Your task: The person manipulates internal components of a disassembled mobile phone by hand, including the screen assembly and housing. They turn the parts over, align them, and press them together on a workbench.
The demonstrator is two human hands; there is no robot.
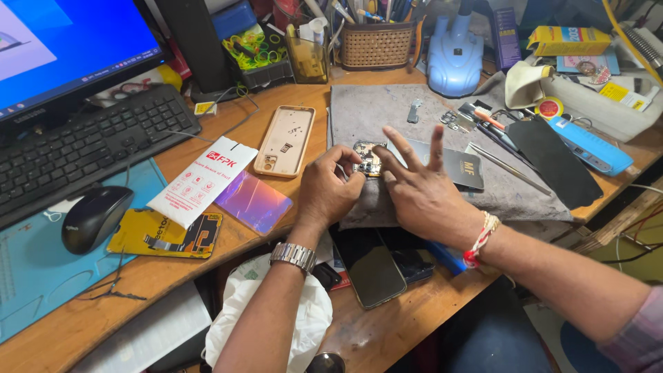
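A small phone circuit board (367, 158) lies on the grey work mat (387, 114). My left hand (330, 190) pinches the board's left side with thumb and forefinger. My right hand (416, 190) touches the board's right edge with the forefinger, the other fingers spread upward. A metal watch sits on my left wrist and a red-and-white thread band on my right wrist. A dark phone (373, 269) lies face up just below my hands at the desk's front edge.
A beige phone back cover (284, 140), a white packet (202, 178) and a pink iridescent sheet (254, 200) lie left of the mat. Keyboard (76, 148) and mouse (95, 217) sit far left. Tweezers (507, 168), a black card (461, 168) and a blue case (590, 146) lie right.
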